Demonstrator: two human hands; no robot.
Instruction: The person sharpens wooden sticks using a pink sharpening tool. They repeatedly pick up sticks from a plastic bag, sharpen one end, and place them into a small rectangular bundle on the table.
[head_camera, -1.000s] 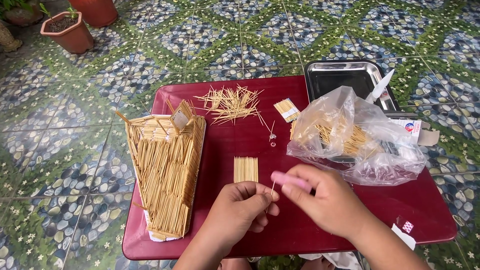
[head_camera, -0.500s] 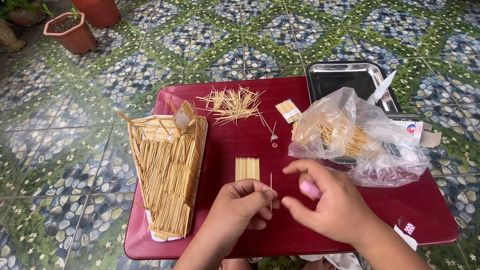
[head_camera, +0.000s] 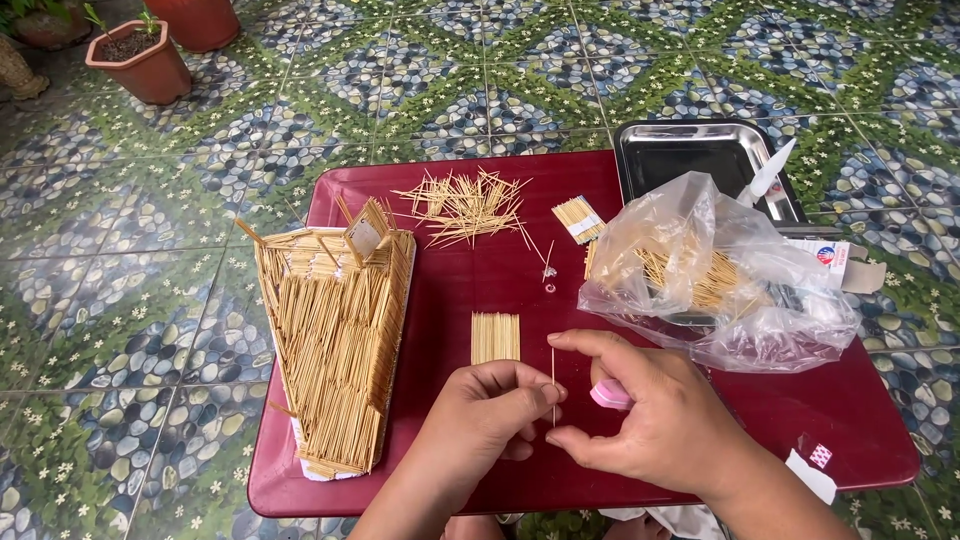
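My left hand (head_camera: 487, 415) and my right hand (head_camera: 648, 416) meet over the near edge of a dark red table (head_camera: 470, 280). Between their fingertips stands a single toothpick (head_camera: 553, 385), upright; both hands pinch it. A small pink object (head_camera: 609, 394) is tucked in my right palm. Just beyond my left hand lies a small flat panel of glued toothpicks (head_camera: 495, 337). A roof-shaped toothpick model (head_camera: 335, 335) lies at the table's left.
A loose pile of toothpicks (head_camera: 465, 205) and a small bundle (head_camera: 578, 218) lie at the back. A clear plastic bag of toothpicks (head_camera: 715, 275) sits at the right, partly over a metal tray (head_camera: 700, 160). Terracotta pots (head_camera: 140, 60) stand on the tiled floor.
My right hand has turned the toothpick upright and my left fingers have closed on it. The pink object has slid from the fingertips into my right palm.
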